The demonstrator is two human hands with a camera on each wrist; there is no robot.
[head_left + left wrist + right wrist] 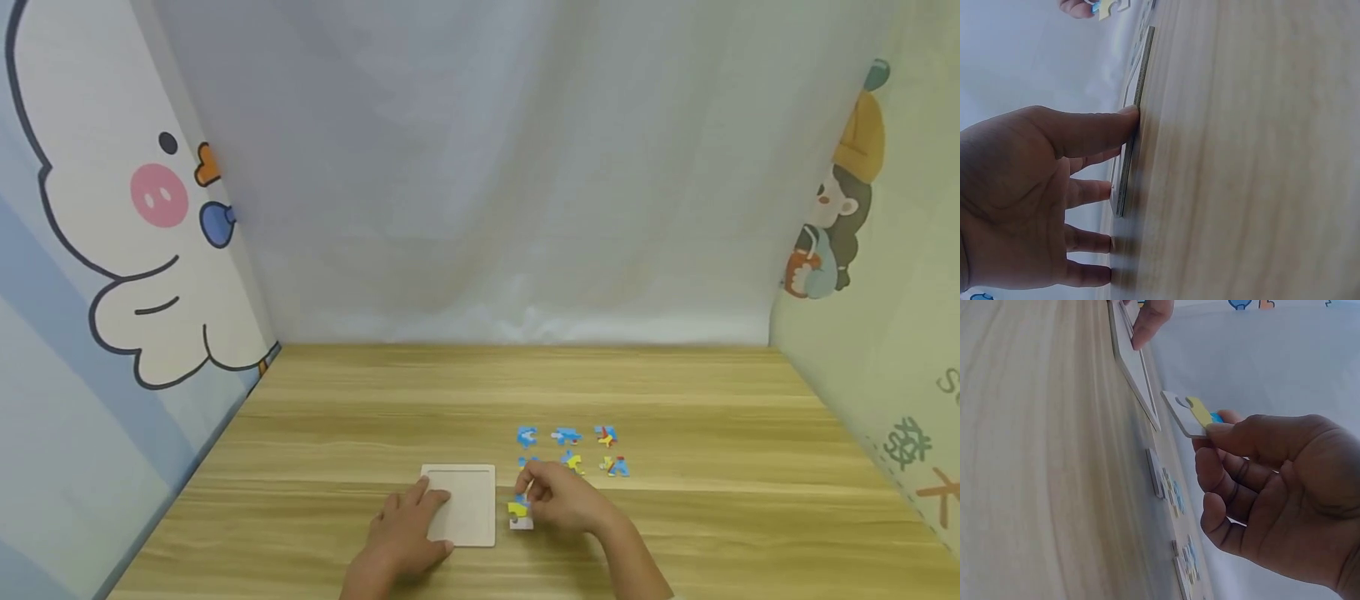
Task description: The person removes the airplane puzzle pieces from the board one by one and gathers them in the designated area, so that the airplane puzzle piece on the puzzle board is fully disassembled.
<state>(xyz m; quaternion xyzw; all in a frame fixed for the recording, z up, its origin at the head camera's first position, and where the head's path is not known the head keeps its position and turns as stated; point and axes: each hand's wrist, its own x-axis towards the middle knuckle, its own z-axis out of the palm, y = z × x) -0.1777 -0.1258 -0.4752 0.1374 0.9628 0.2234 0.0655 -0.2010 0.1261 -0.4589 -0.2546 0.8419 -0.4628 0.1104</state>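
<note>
A shallow, pale wooden puzzle tray [471,510] lies flat on the table. My left hand [405,527] rests on its left side, fingers spread, with the thumb touching the near edge [1137,103]. Just right of the tray, my right hand [566,498] pinches a jigsaw piece [1185,419] between thumb and fingers. White, yellow and a bit of blue show on that piece, held tilted above the table. Beyond the right hand lie several loose jigsaw pieces in rows, among them a blue one [527,436] and a blue and red one [606,435]. The hand partly covers the nearer pieces.
The wood-grain table [337,400] reaches back to a pale curtain [480,208]. Cartoon-printed panels stand along the left and right sides. In the right wrist view, more pieces [1155,475] lie beneath the right hand.
</note>
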